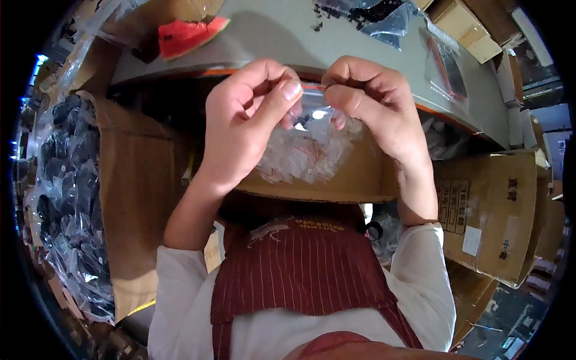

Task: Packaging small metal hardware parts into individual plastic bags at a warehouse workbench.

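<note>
Between my hands hangs a small clear zip bag (312, 108) with a red strip along its top and a few small dark pieces inside. My left hand (252, 114) pinches one top corner between thumb and fingers. At the opposite corner, my right hand (375, 105) pinches the red edge the same way. Below the bag, an open cardboard box (336, 191) in front of my apron holds a heap of clear bags (306, 156) with red edges. Whether the bag's mouth is sealed, I cannot tell.
A bitten watermelon slice (191, 37) lies on the grey table (264, 36), with plastic bags of black pieces (378, 15) at its far side. To the left stands a carton (135, 210) beside many bagged dark parts (69, 180). Another carton (489, 207) is at the right.
</note>
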`<act>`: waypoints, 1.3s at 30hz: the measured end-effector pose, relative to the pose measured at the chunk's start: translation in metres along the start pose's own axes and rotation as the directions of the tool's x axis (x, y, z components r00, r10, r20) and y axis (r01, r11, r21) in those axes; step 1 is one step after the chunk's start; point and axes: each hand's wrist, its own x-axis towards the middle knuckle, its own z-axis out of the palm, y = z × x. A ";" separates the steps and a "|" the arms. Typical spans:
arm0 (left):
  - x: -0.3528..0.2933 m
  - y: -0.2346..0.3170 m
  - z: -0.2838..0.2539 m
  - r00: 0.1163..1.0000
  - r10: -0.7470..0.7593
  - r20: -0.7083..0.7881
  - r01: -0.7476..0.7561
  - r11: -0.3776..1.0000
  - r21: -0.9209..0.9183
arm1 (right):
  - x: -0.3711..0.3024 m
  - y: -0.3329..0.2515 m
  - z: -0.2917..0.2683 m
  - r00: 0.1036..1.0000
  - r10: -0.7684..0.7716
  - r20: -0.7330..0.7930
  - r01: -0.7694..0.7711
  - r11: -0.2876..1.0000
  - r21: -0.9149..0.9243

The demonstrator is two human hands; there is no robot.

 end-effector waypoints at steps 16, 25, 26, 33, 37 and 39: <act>0.055 -0.041 0.003 0.935 -0.080 0.347 -0.227 0.616 0.754 | 0.068 -0.010 -0.050 0.989 0.145 0.021 -0.140 0.978 -0.157; -0.016 -0.184 0.067 0.619 -0.590 0.518 -0.528 0.175 0.831 | 0.302 -0.073 -0.050 0.989 -0.145 0.034 0.135 0.970 0.201; -0.029 -0.220 0.065 0.759 -0.443 0.477 -0.425 0.218 0.878 | 0.305 -0.071 -0.044 0.991 -0.132 -0.008 0.130 0.968 0.213; 0.018 -0.168 0.015 0.676 -0.279 0.682 -0.405 0.633 0.660 | 0.165 -0.033 -0.038 0.923 0.084 0.377 -0.023 0.987 -0.162; 0.058 -0.113 -0.010 0.727 -0.379 0.572 -0.165 0.712 0.682 | 0.058 -0.007 -0.062 0.955 0.282 0.095 -0.223 0.889 -0.400; 0.056 -0.081 -0.011 0.729 -0.500 0.467 0.211 0.814 0.541 | 0.015 0.014 -0.071 0.939 0.345 0.019 -0.304 0.850 -0.430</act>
